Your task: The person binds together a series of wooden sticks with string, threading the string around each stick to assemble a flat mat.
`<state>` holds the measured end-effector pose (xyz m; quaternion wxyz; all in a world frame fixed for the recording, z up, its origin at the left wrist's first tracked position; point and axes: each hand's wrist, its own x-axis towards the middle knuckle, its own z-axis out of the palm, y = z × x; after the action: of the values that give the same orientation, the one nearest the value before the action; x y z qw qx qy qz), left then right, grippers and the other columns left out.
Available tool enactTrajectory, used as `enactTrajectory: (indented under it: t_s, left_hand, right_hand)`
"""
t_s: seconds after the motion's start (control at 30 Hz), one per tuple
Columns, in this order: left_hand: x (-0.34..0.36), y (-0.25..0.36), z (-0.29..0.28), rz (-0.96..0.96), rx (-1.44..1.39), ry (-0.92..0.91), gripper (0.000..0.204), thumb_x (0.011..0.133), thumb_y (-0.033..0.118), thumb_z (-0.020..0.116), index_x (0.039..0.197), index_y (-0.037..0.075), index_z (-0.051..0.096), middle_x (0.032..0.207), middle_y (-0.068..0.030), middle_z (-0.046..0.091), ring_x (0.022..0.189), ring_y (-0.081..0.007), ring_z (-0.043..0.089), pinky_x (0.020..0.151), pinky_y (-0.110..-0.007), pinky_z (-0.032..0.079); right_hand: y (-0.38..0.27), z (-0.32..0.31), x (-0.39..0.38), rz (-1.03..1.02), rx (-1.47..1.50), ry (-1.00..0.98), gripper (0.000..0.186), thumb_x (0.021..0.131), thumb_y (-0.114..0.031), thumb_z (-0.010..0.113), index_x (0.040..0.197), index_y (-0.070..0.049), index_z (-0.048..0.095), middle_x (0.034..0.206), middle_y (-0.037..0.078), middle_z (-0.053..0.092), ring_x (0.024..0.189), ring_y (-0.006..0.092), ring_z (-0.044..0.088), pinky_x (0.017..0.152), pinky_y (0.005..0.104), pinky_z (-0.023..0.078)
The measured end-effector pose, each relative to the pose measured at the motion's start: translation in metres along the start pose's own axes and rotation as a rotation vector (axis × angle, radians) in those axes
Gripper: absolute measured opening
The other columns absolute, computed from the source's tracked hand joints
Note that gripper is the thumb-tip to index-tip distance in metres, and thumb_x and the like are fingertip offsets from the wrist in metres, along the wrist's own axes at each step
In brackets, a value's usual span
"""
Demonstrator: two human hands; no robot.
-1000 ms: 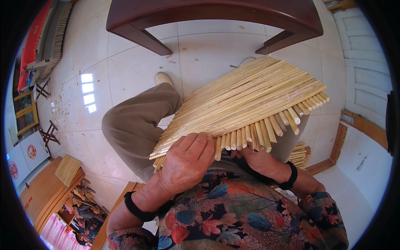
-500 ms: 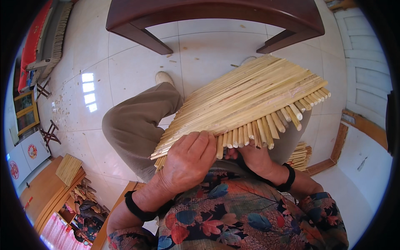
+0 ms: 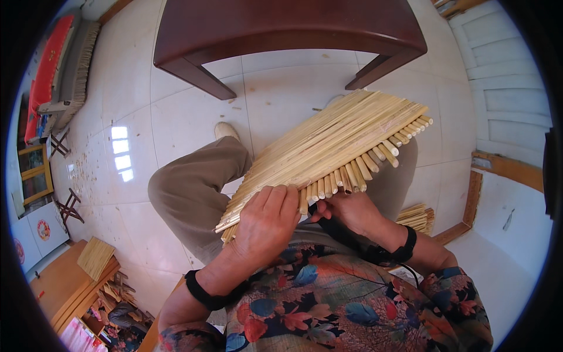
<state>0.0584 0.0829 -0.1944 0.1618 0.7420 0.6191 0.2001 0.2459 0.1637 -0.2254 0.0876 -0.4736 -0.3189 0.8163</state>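
A mat of pale straw-coloured stalks [image 3: 328, 146] lies slanted across my lap, its stalks packed side by side. Along its near right edge, stalk ends stick out unevenly from under the upper layer. My left hand [image 3: 267, 217] grips the near left corner, fingers on top; its thumb is hidden. Just below the protruding ends, my right hand [image 3: 352, 212] has its fingers curled and pinched together. Whatever they hold under the edge is hidden. Both wrists wear black bands.
A dark red wooden piece of furniture [image 3: 287, 29] stands ahead of my knees. Stalks in a bundle [image 3: 416, 218] lie at the right. At lower left, a smaller stalk mat [image 3: 96, 259] rests on a wooden surface. A folding stool [image 3: 68, 206] and scattered stalk bits are on the tiled floor.
The view has shifted a little, so the furniture appears lower. The mat's far end sits lower and further left in view. My right hand's pinched fingers show more clearly; the left keeps its grip.
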Motion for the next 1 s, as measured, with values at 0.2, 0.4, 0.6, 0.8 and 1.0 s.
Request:
enactTrajectory:
  t_s: [0.2,0.4,0.6,0.8,1.0]
  left_hand:
    - [-0.001,0.000,-0.003,0.002,-0.056,-0.019,0.044,0.068,0.004,0.071,0.110,-0.006,0.062,0.097,-0.0159,0.062,0.088,-0.0329,0.062,0.078,-0.041,0.054]
    - [-0.001,-0.006,-0.004,0.057,-0.037,-0.018,0.043,0.071,0.011,0.070,0.108,-0.007,0.061,0.095,-0.0135,0.059,0.085,-0.0289,0.058,0.074,-0.038,0.051]
    - [0.000,-0.007,-0.005,0.071,-0.051,0.001,0.042,0.071,0.010,0.069,0.108,-0.007,0.061,0.095,-0.0136,0.058,0.085,-0.0293,0.058,0.074,-0.038,0.051]
    - [0.002,-0.007,-0.001,0.076,-0.044,0.010,0.041,0.070,0.010,0.069,0.107,-0.007,0.061,0.092,-0.0139,0.059,0.084,-0.0296,0.058,0.074,-0.038,0.051]
    - [0.005,-0.011,-0.003,0.088,-0.047,0.064,0.039,0.071,0.010,0.069,0.104,-0.008,0.061,0.092,-0.0149,0.060,0.082,-0.0299,0.057,0.072,-0.039,0.050]
  right_hand:
    - [0.003,0.005,0.001,0.022,0.087,0.024,0.016,0.099,-0.015,0.056,0.096,0.000,0.059,0.070,0.005,0.057,0.059,0.0140,0.058,0.062,0.0309,0.057]
    - [0.002,0.011,0.002,-0.001,0.116,0.032,0.014,0.098,-0.013,0.054,0.096,-0.001,0.059,0.069,0.004,0.054,0.059,0.0122,0.053,0.061,0.0329,0.058]
    - [-0.003,0.017,0.001,0.012,0.088,0.046,0.011,0.098,-0.011,0.053,0.099,0.000,0.057,0.075,0.005,0.055,0.064,0.0120,0.055,0.060,0.0329,0.059]
    - [-0.010,0.024,0.003,0.024,0.209,0.065,0.011,0.098,-0.010,0.051,0.103,-0.001,0.056,0.079,0.005,0.056,0.066,0.0126,0.057,0.062,0.0338,0.059]
    - [-0.014,0.032,0.011,0.004,0.313,0.022,0.012,0.098,-0.013,0.052,0.103,-0.004,0.057,0.080,0.004,0.058,0.065,0.0114,0.056,0.062,0.0334,0.057]
